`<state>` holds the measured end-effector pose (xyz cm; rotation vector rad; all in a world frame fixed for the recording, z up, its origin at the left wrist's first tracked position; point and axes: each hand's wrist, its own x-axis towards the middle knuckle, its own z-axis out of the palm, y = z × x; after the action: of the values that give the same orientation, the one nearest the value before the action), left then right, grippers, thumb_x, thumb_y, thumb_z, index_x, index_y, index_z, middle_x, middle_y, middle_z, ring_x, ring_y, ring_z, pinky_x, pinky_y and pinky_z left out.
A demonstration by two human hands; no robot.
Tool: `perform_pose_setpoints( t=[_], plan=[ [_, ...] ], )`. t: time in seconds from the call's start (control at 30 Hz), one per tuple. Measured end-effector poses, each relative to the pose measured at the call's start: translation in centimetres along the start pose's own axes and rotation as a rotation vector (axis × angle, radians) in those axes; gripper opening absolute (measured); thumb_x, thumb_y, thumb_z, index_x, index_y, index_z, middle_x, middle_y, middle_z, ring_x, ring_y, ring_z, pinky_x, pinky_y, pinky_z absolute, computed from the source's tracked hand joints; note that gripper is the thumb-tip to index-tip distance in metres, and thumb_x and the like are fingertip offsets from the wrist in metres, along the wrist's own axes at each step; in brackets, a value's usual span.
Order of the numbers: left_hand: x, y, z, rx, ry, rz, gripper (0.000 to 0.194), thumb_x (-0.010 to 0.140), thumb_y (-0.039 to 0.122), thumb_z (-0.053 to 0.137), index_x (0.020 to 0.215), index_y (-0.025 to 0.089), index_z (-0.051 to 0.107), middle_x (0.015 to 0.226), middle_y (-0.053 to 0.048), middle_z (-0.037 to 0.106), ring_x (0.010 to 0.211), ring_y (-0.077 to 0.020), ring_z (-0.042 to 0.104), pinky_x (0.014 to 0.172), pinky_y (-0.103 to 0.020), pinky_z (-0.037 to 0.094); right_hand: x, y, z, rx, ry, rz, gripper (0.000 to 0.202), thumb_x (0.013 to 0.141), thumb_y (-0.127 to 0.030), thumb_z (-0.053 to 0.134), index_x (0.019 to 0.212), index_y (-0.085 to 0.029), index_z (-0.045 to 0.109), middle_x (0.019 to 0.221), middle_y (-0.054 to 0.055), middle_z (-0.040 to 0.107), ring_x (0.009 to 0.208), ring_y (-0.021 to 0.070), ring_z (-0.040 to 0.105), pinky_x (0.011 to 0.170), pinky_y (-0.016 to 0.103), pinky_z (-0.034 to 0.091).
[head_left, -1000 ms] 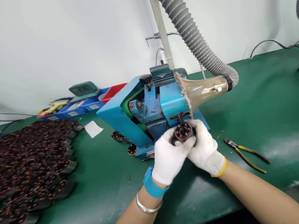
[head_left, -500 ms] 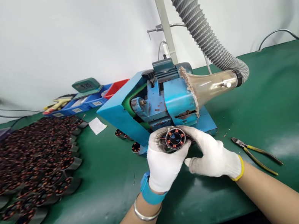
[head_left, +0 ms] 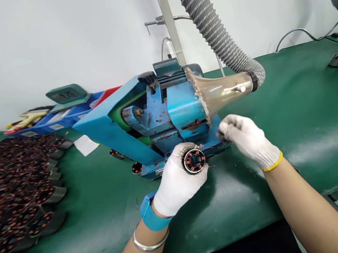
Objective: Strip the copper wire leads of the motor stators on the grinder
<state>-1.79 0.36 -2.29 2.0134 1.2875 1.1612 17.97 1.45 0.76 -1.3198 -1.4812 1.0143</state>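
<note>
**Coil ring [head_left: 194, 161] held before the blue machine [head_left: 184, 102]**

From my remote view, I record the ring in the left hand [head_left: 178, 181], thumb and fingers closed around its side. The ring is round and short, and I see no long side to it; its open face, with copper windings showing, is turned up towards my camera. Thin wires stick out from its edge towards the right.

The right hand [head_left: 244, 137] stands apart from the ring, to its right and slightly higher, near the right front corner of the machine. Its fingers are curled in towards the thumb; the tips are dark and blurred, so I cannot fairly say whether they pinch a wire end. The left hand is the nearer one, being in contact; a gap separates the right hand from the ring.

The ring sits on the near side of the machine, below the slot in its housing. The green desk [head_left: 303, 129] carries a mass of similar rings [head_left: 20, 192] at left. A grey hose [head_left: 210, 27] rises before a white wall [head_left: 74, 34].
</note>
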Motion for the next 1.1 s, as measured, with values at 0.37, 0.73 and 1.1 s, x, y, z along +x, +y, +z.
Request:
perform_pose_setpoints(
  t=[0.37,0.73,1.1],
  plan=[
    [0.0,0.2,-0.4,-0.137,-0.046,-0.115,0.053,0.065,0.021,0.068,0.114,0.019,0.049,0.112,-0.009,0.060,0.104,-0.0243,0.061,0.092,-0.037,0.050,0.0,-0.1,-1.0,0.013,-0.033,0.023,0.035,0.085,-0.050,0.054,0.068,-0.020,0.056,0.065,-0.002,0.060,0.059,0.0110,0.052,0.058,0.024,0.044],
    [0.3,0.8,2.0,-0.584,0.119,-0.296,0.060,0.061,0.035,0.080,0.110,0.016,0.053,0.115,-0.012,0.065,0.106,-0.0255,0.064,0.096,-0.040,0.051,-0.8,-0.6,1.8,-0.236,-0.037,0.182,0.060,0.053,-0.051,0.084,0.104,-0.025,0.065,0.080,0.002,0.070,0.072,0.0214,0.066,0.067,0.035,0.053],
    [1.6,0.5,1.4,-0.689,0.270,-0.281,0.058,0.054,0.027,0.084,0.105,0.013,0.060,0.104,-0.010,0.071,0.095,-0.0243,0.067,0.088,-0.040,0.055,-1.5,0.3,6.2,0.232,-0.002,-0.047,0.041,0.076,-0.043,0.066,0.108,-0.017,0.064,0.093,0.005,0.066,0.081,0.0176,0.060,0.073,0.030,0.053]
  ],
)
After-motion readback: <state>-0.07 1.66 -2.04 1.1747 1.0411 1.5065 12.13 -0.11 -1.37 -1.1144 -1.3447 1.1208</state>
